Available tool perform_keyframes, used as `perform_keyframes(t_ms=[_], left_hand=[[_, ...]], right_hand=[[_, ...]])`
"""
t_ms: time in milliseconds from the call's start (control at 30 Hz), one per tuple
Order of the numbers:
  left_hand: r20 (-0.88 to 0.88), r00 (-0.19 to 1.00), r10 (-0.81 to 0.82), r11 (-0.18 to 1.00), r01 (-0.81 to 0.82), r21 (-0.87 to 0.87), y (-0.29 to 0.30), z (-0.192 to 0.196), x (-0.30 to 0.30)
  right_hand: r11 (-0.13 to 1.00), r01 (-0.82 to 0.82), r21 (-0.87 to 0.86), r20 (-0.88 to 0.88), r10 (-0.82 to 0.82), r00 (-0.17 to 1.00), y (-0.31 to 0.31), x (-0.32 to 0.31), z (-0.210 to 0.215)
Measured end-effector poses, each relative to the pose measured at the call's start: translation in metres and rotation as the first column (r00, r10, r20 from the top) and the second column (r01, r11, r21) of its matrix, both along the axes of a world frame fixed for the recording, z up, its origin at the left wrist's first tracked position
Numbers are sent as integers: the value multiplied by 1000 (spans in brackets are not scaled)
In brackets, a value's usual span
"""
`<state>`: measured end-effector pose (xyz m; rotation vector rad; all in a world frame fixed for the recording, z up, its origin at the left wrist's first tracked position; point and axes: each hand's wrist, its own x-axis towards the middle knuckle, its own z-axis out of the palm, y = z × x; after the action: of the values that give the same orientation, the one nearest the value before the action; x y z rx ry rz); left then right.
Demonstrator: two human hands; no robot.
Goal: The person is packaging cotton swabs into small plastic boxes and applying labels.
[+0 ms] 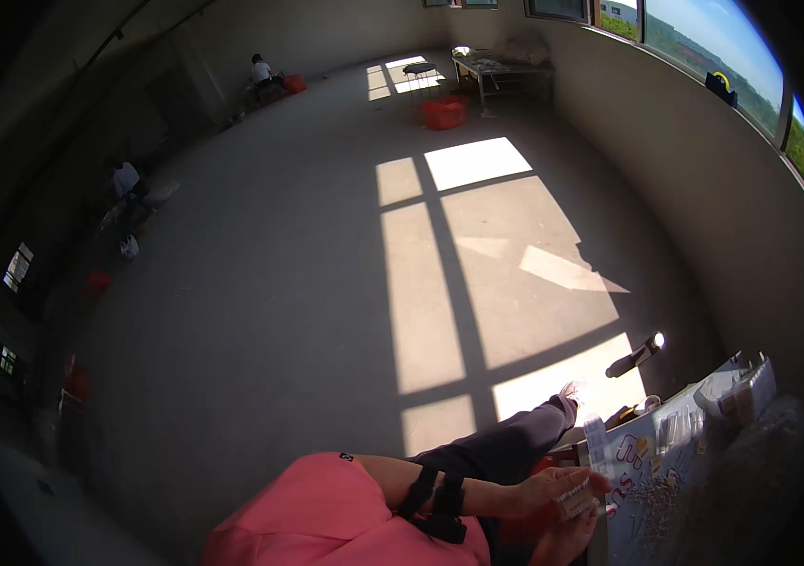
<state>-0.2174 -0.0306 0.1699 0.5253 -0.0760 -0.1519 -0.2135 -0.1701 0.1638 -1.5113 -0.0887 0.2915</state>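
Note:
At the lower right, my left hand (536, 492) is closed on a small pale ribbed strip (576, 500), a row of light pieces side by side. The strip's exact kind is too small to make out. Just below it, my right hand (564, 541) has its fingers bent together near the strip's lower edge. What they pinch, if anything, is hidden. Both hands are beside the near edge of a worktable (621, 451) with a printed light top. Many small shiny pieces (652, 500) lie scattered there, close to my hands.
Clear plastic boxes (676, 432) and a pale container (749, 391) stand on the worktable. A lit lamp on a dark stem (636, 357) rises behind it. My outstretched leg (506, 445) lies alongside. Red baskets (445, 114), another table (501, 68) and seated people (262, 72) are farther off.

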Motion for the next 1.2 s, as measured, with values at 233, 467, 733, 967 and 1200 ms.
perform_keyframes(t_ms=[233,467,733,967,1200], left_hand=[[-63,978,197,980,-198,-11,34,-13,-3],[-25,927,374,728,-277,627,69,-30,-18],[135,915,381,520,-333,787,67,-23,-39],[-35,991,132,917,-108,383,49,18,-42],[21,998,-54,954,46,297,36,59,-32]], right_hand=[[897,-121,-425,313,271,910,30,10,4],[834,-163,-527,376,401,835,38,20,-13],[998,-66,21,-29,67,997,58,-6,26],[986,120,113,5,-121,993,37,-16,1],[906,260,335,-213,-195,957,38,-32,48]])
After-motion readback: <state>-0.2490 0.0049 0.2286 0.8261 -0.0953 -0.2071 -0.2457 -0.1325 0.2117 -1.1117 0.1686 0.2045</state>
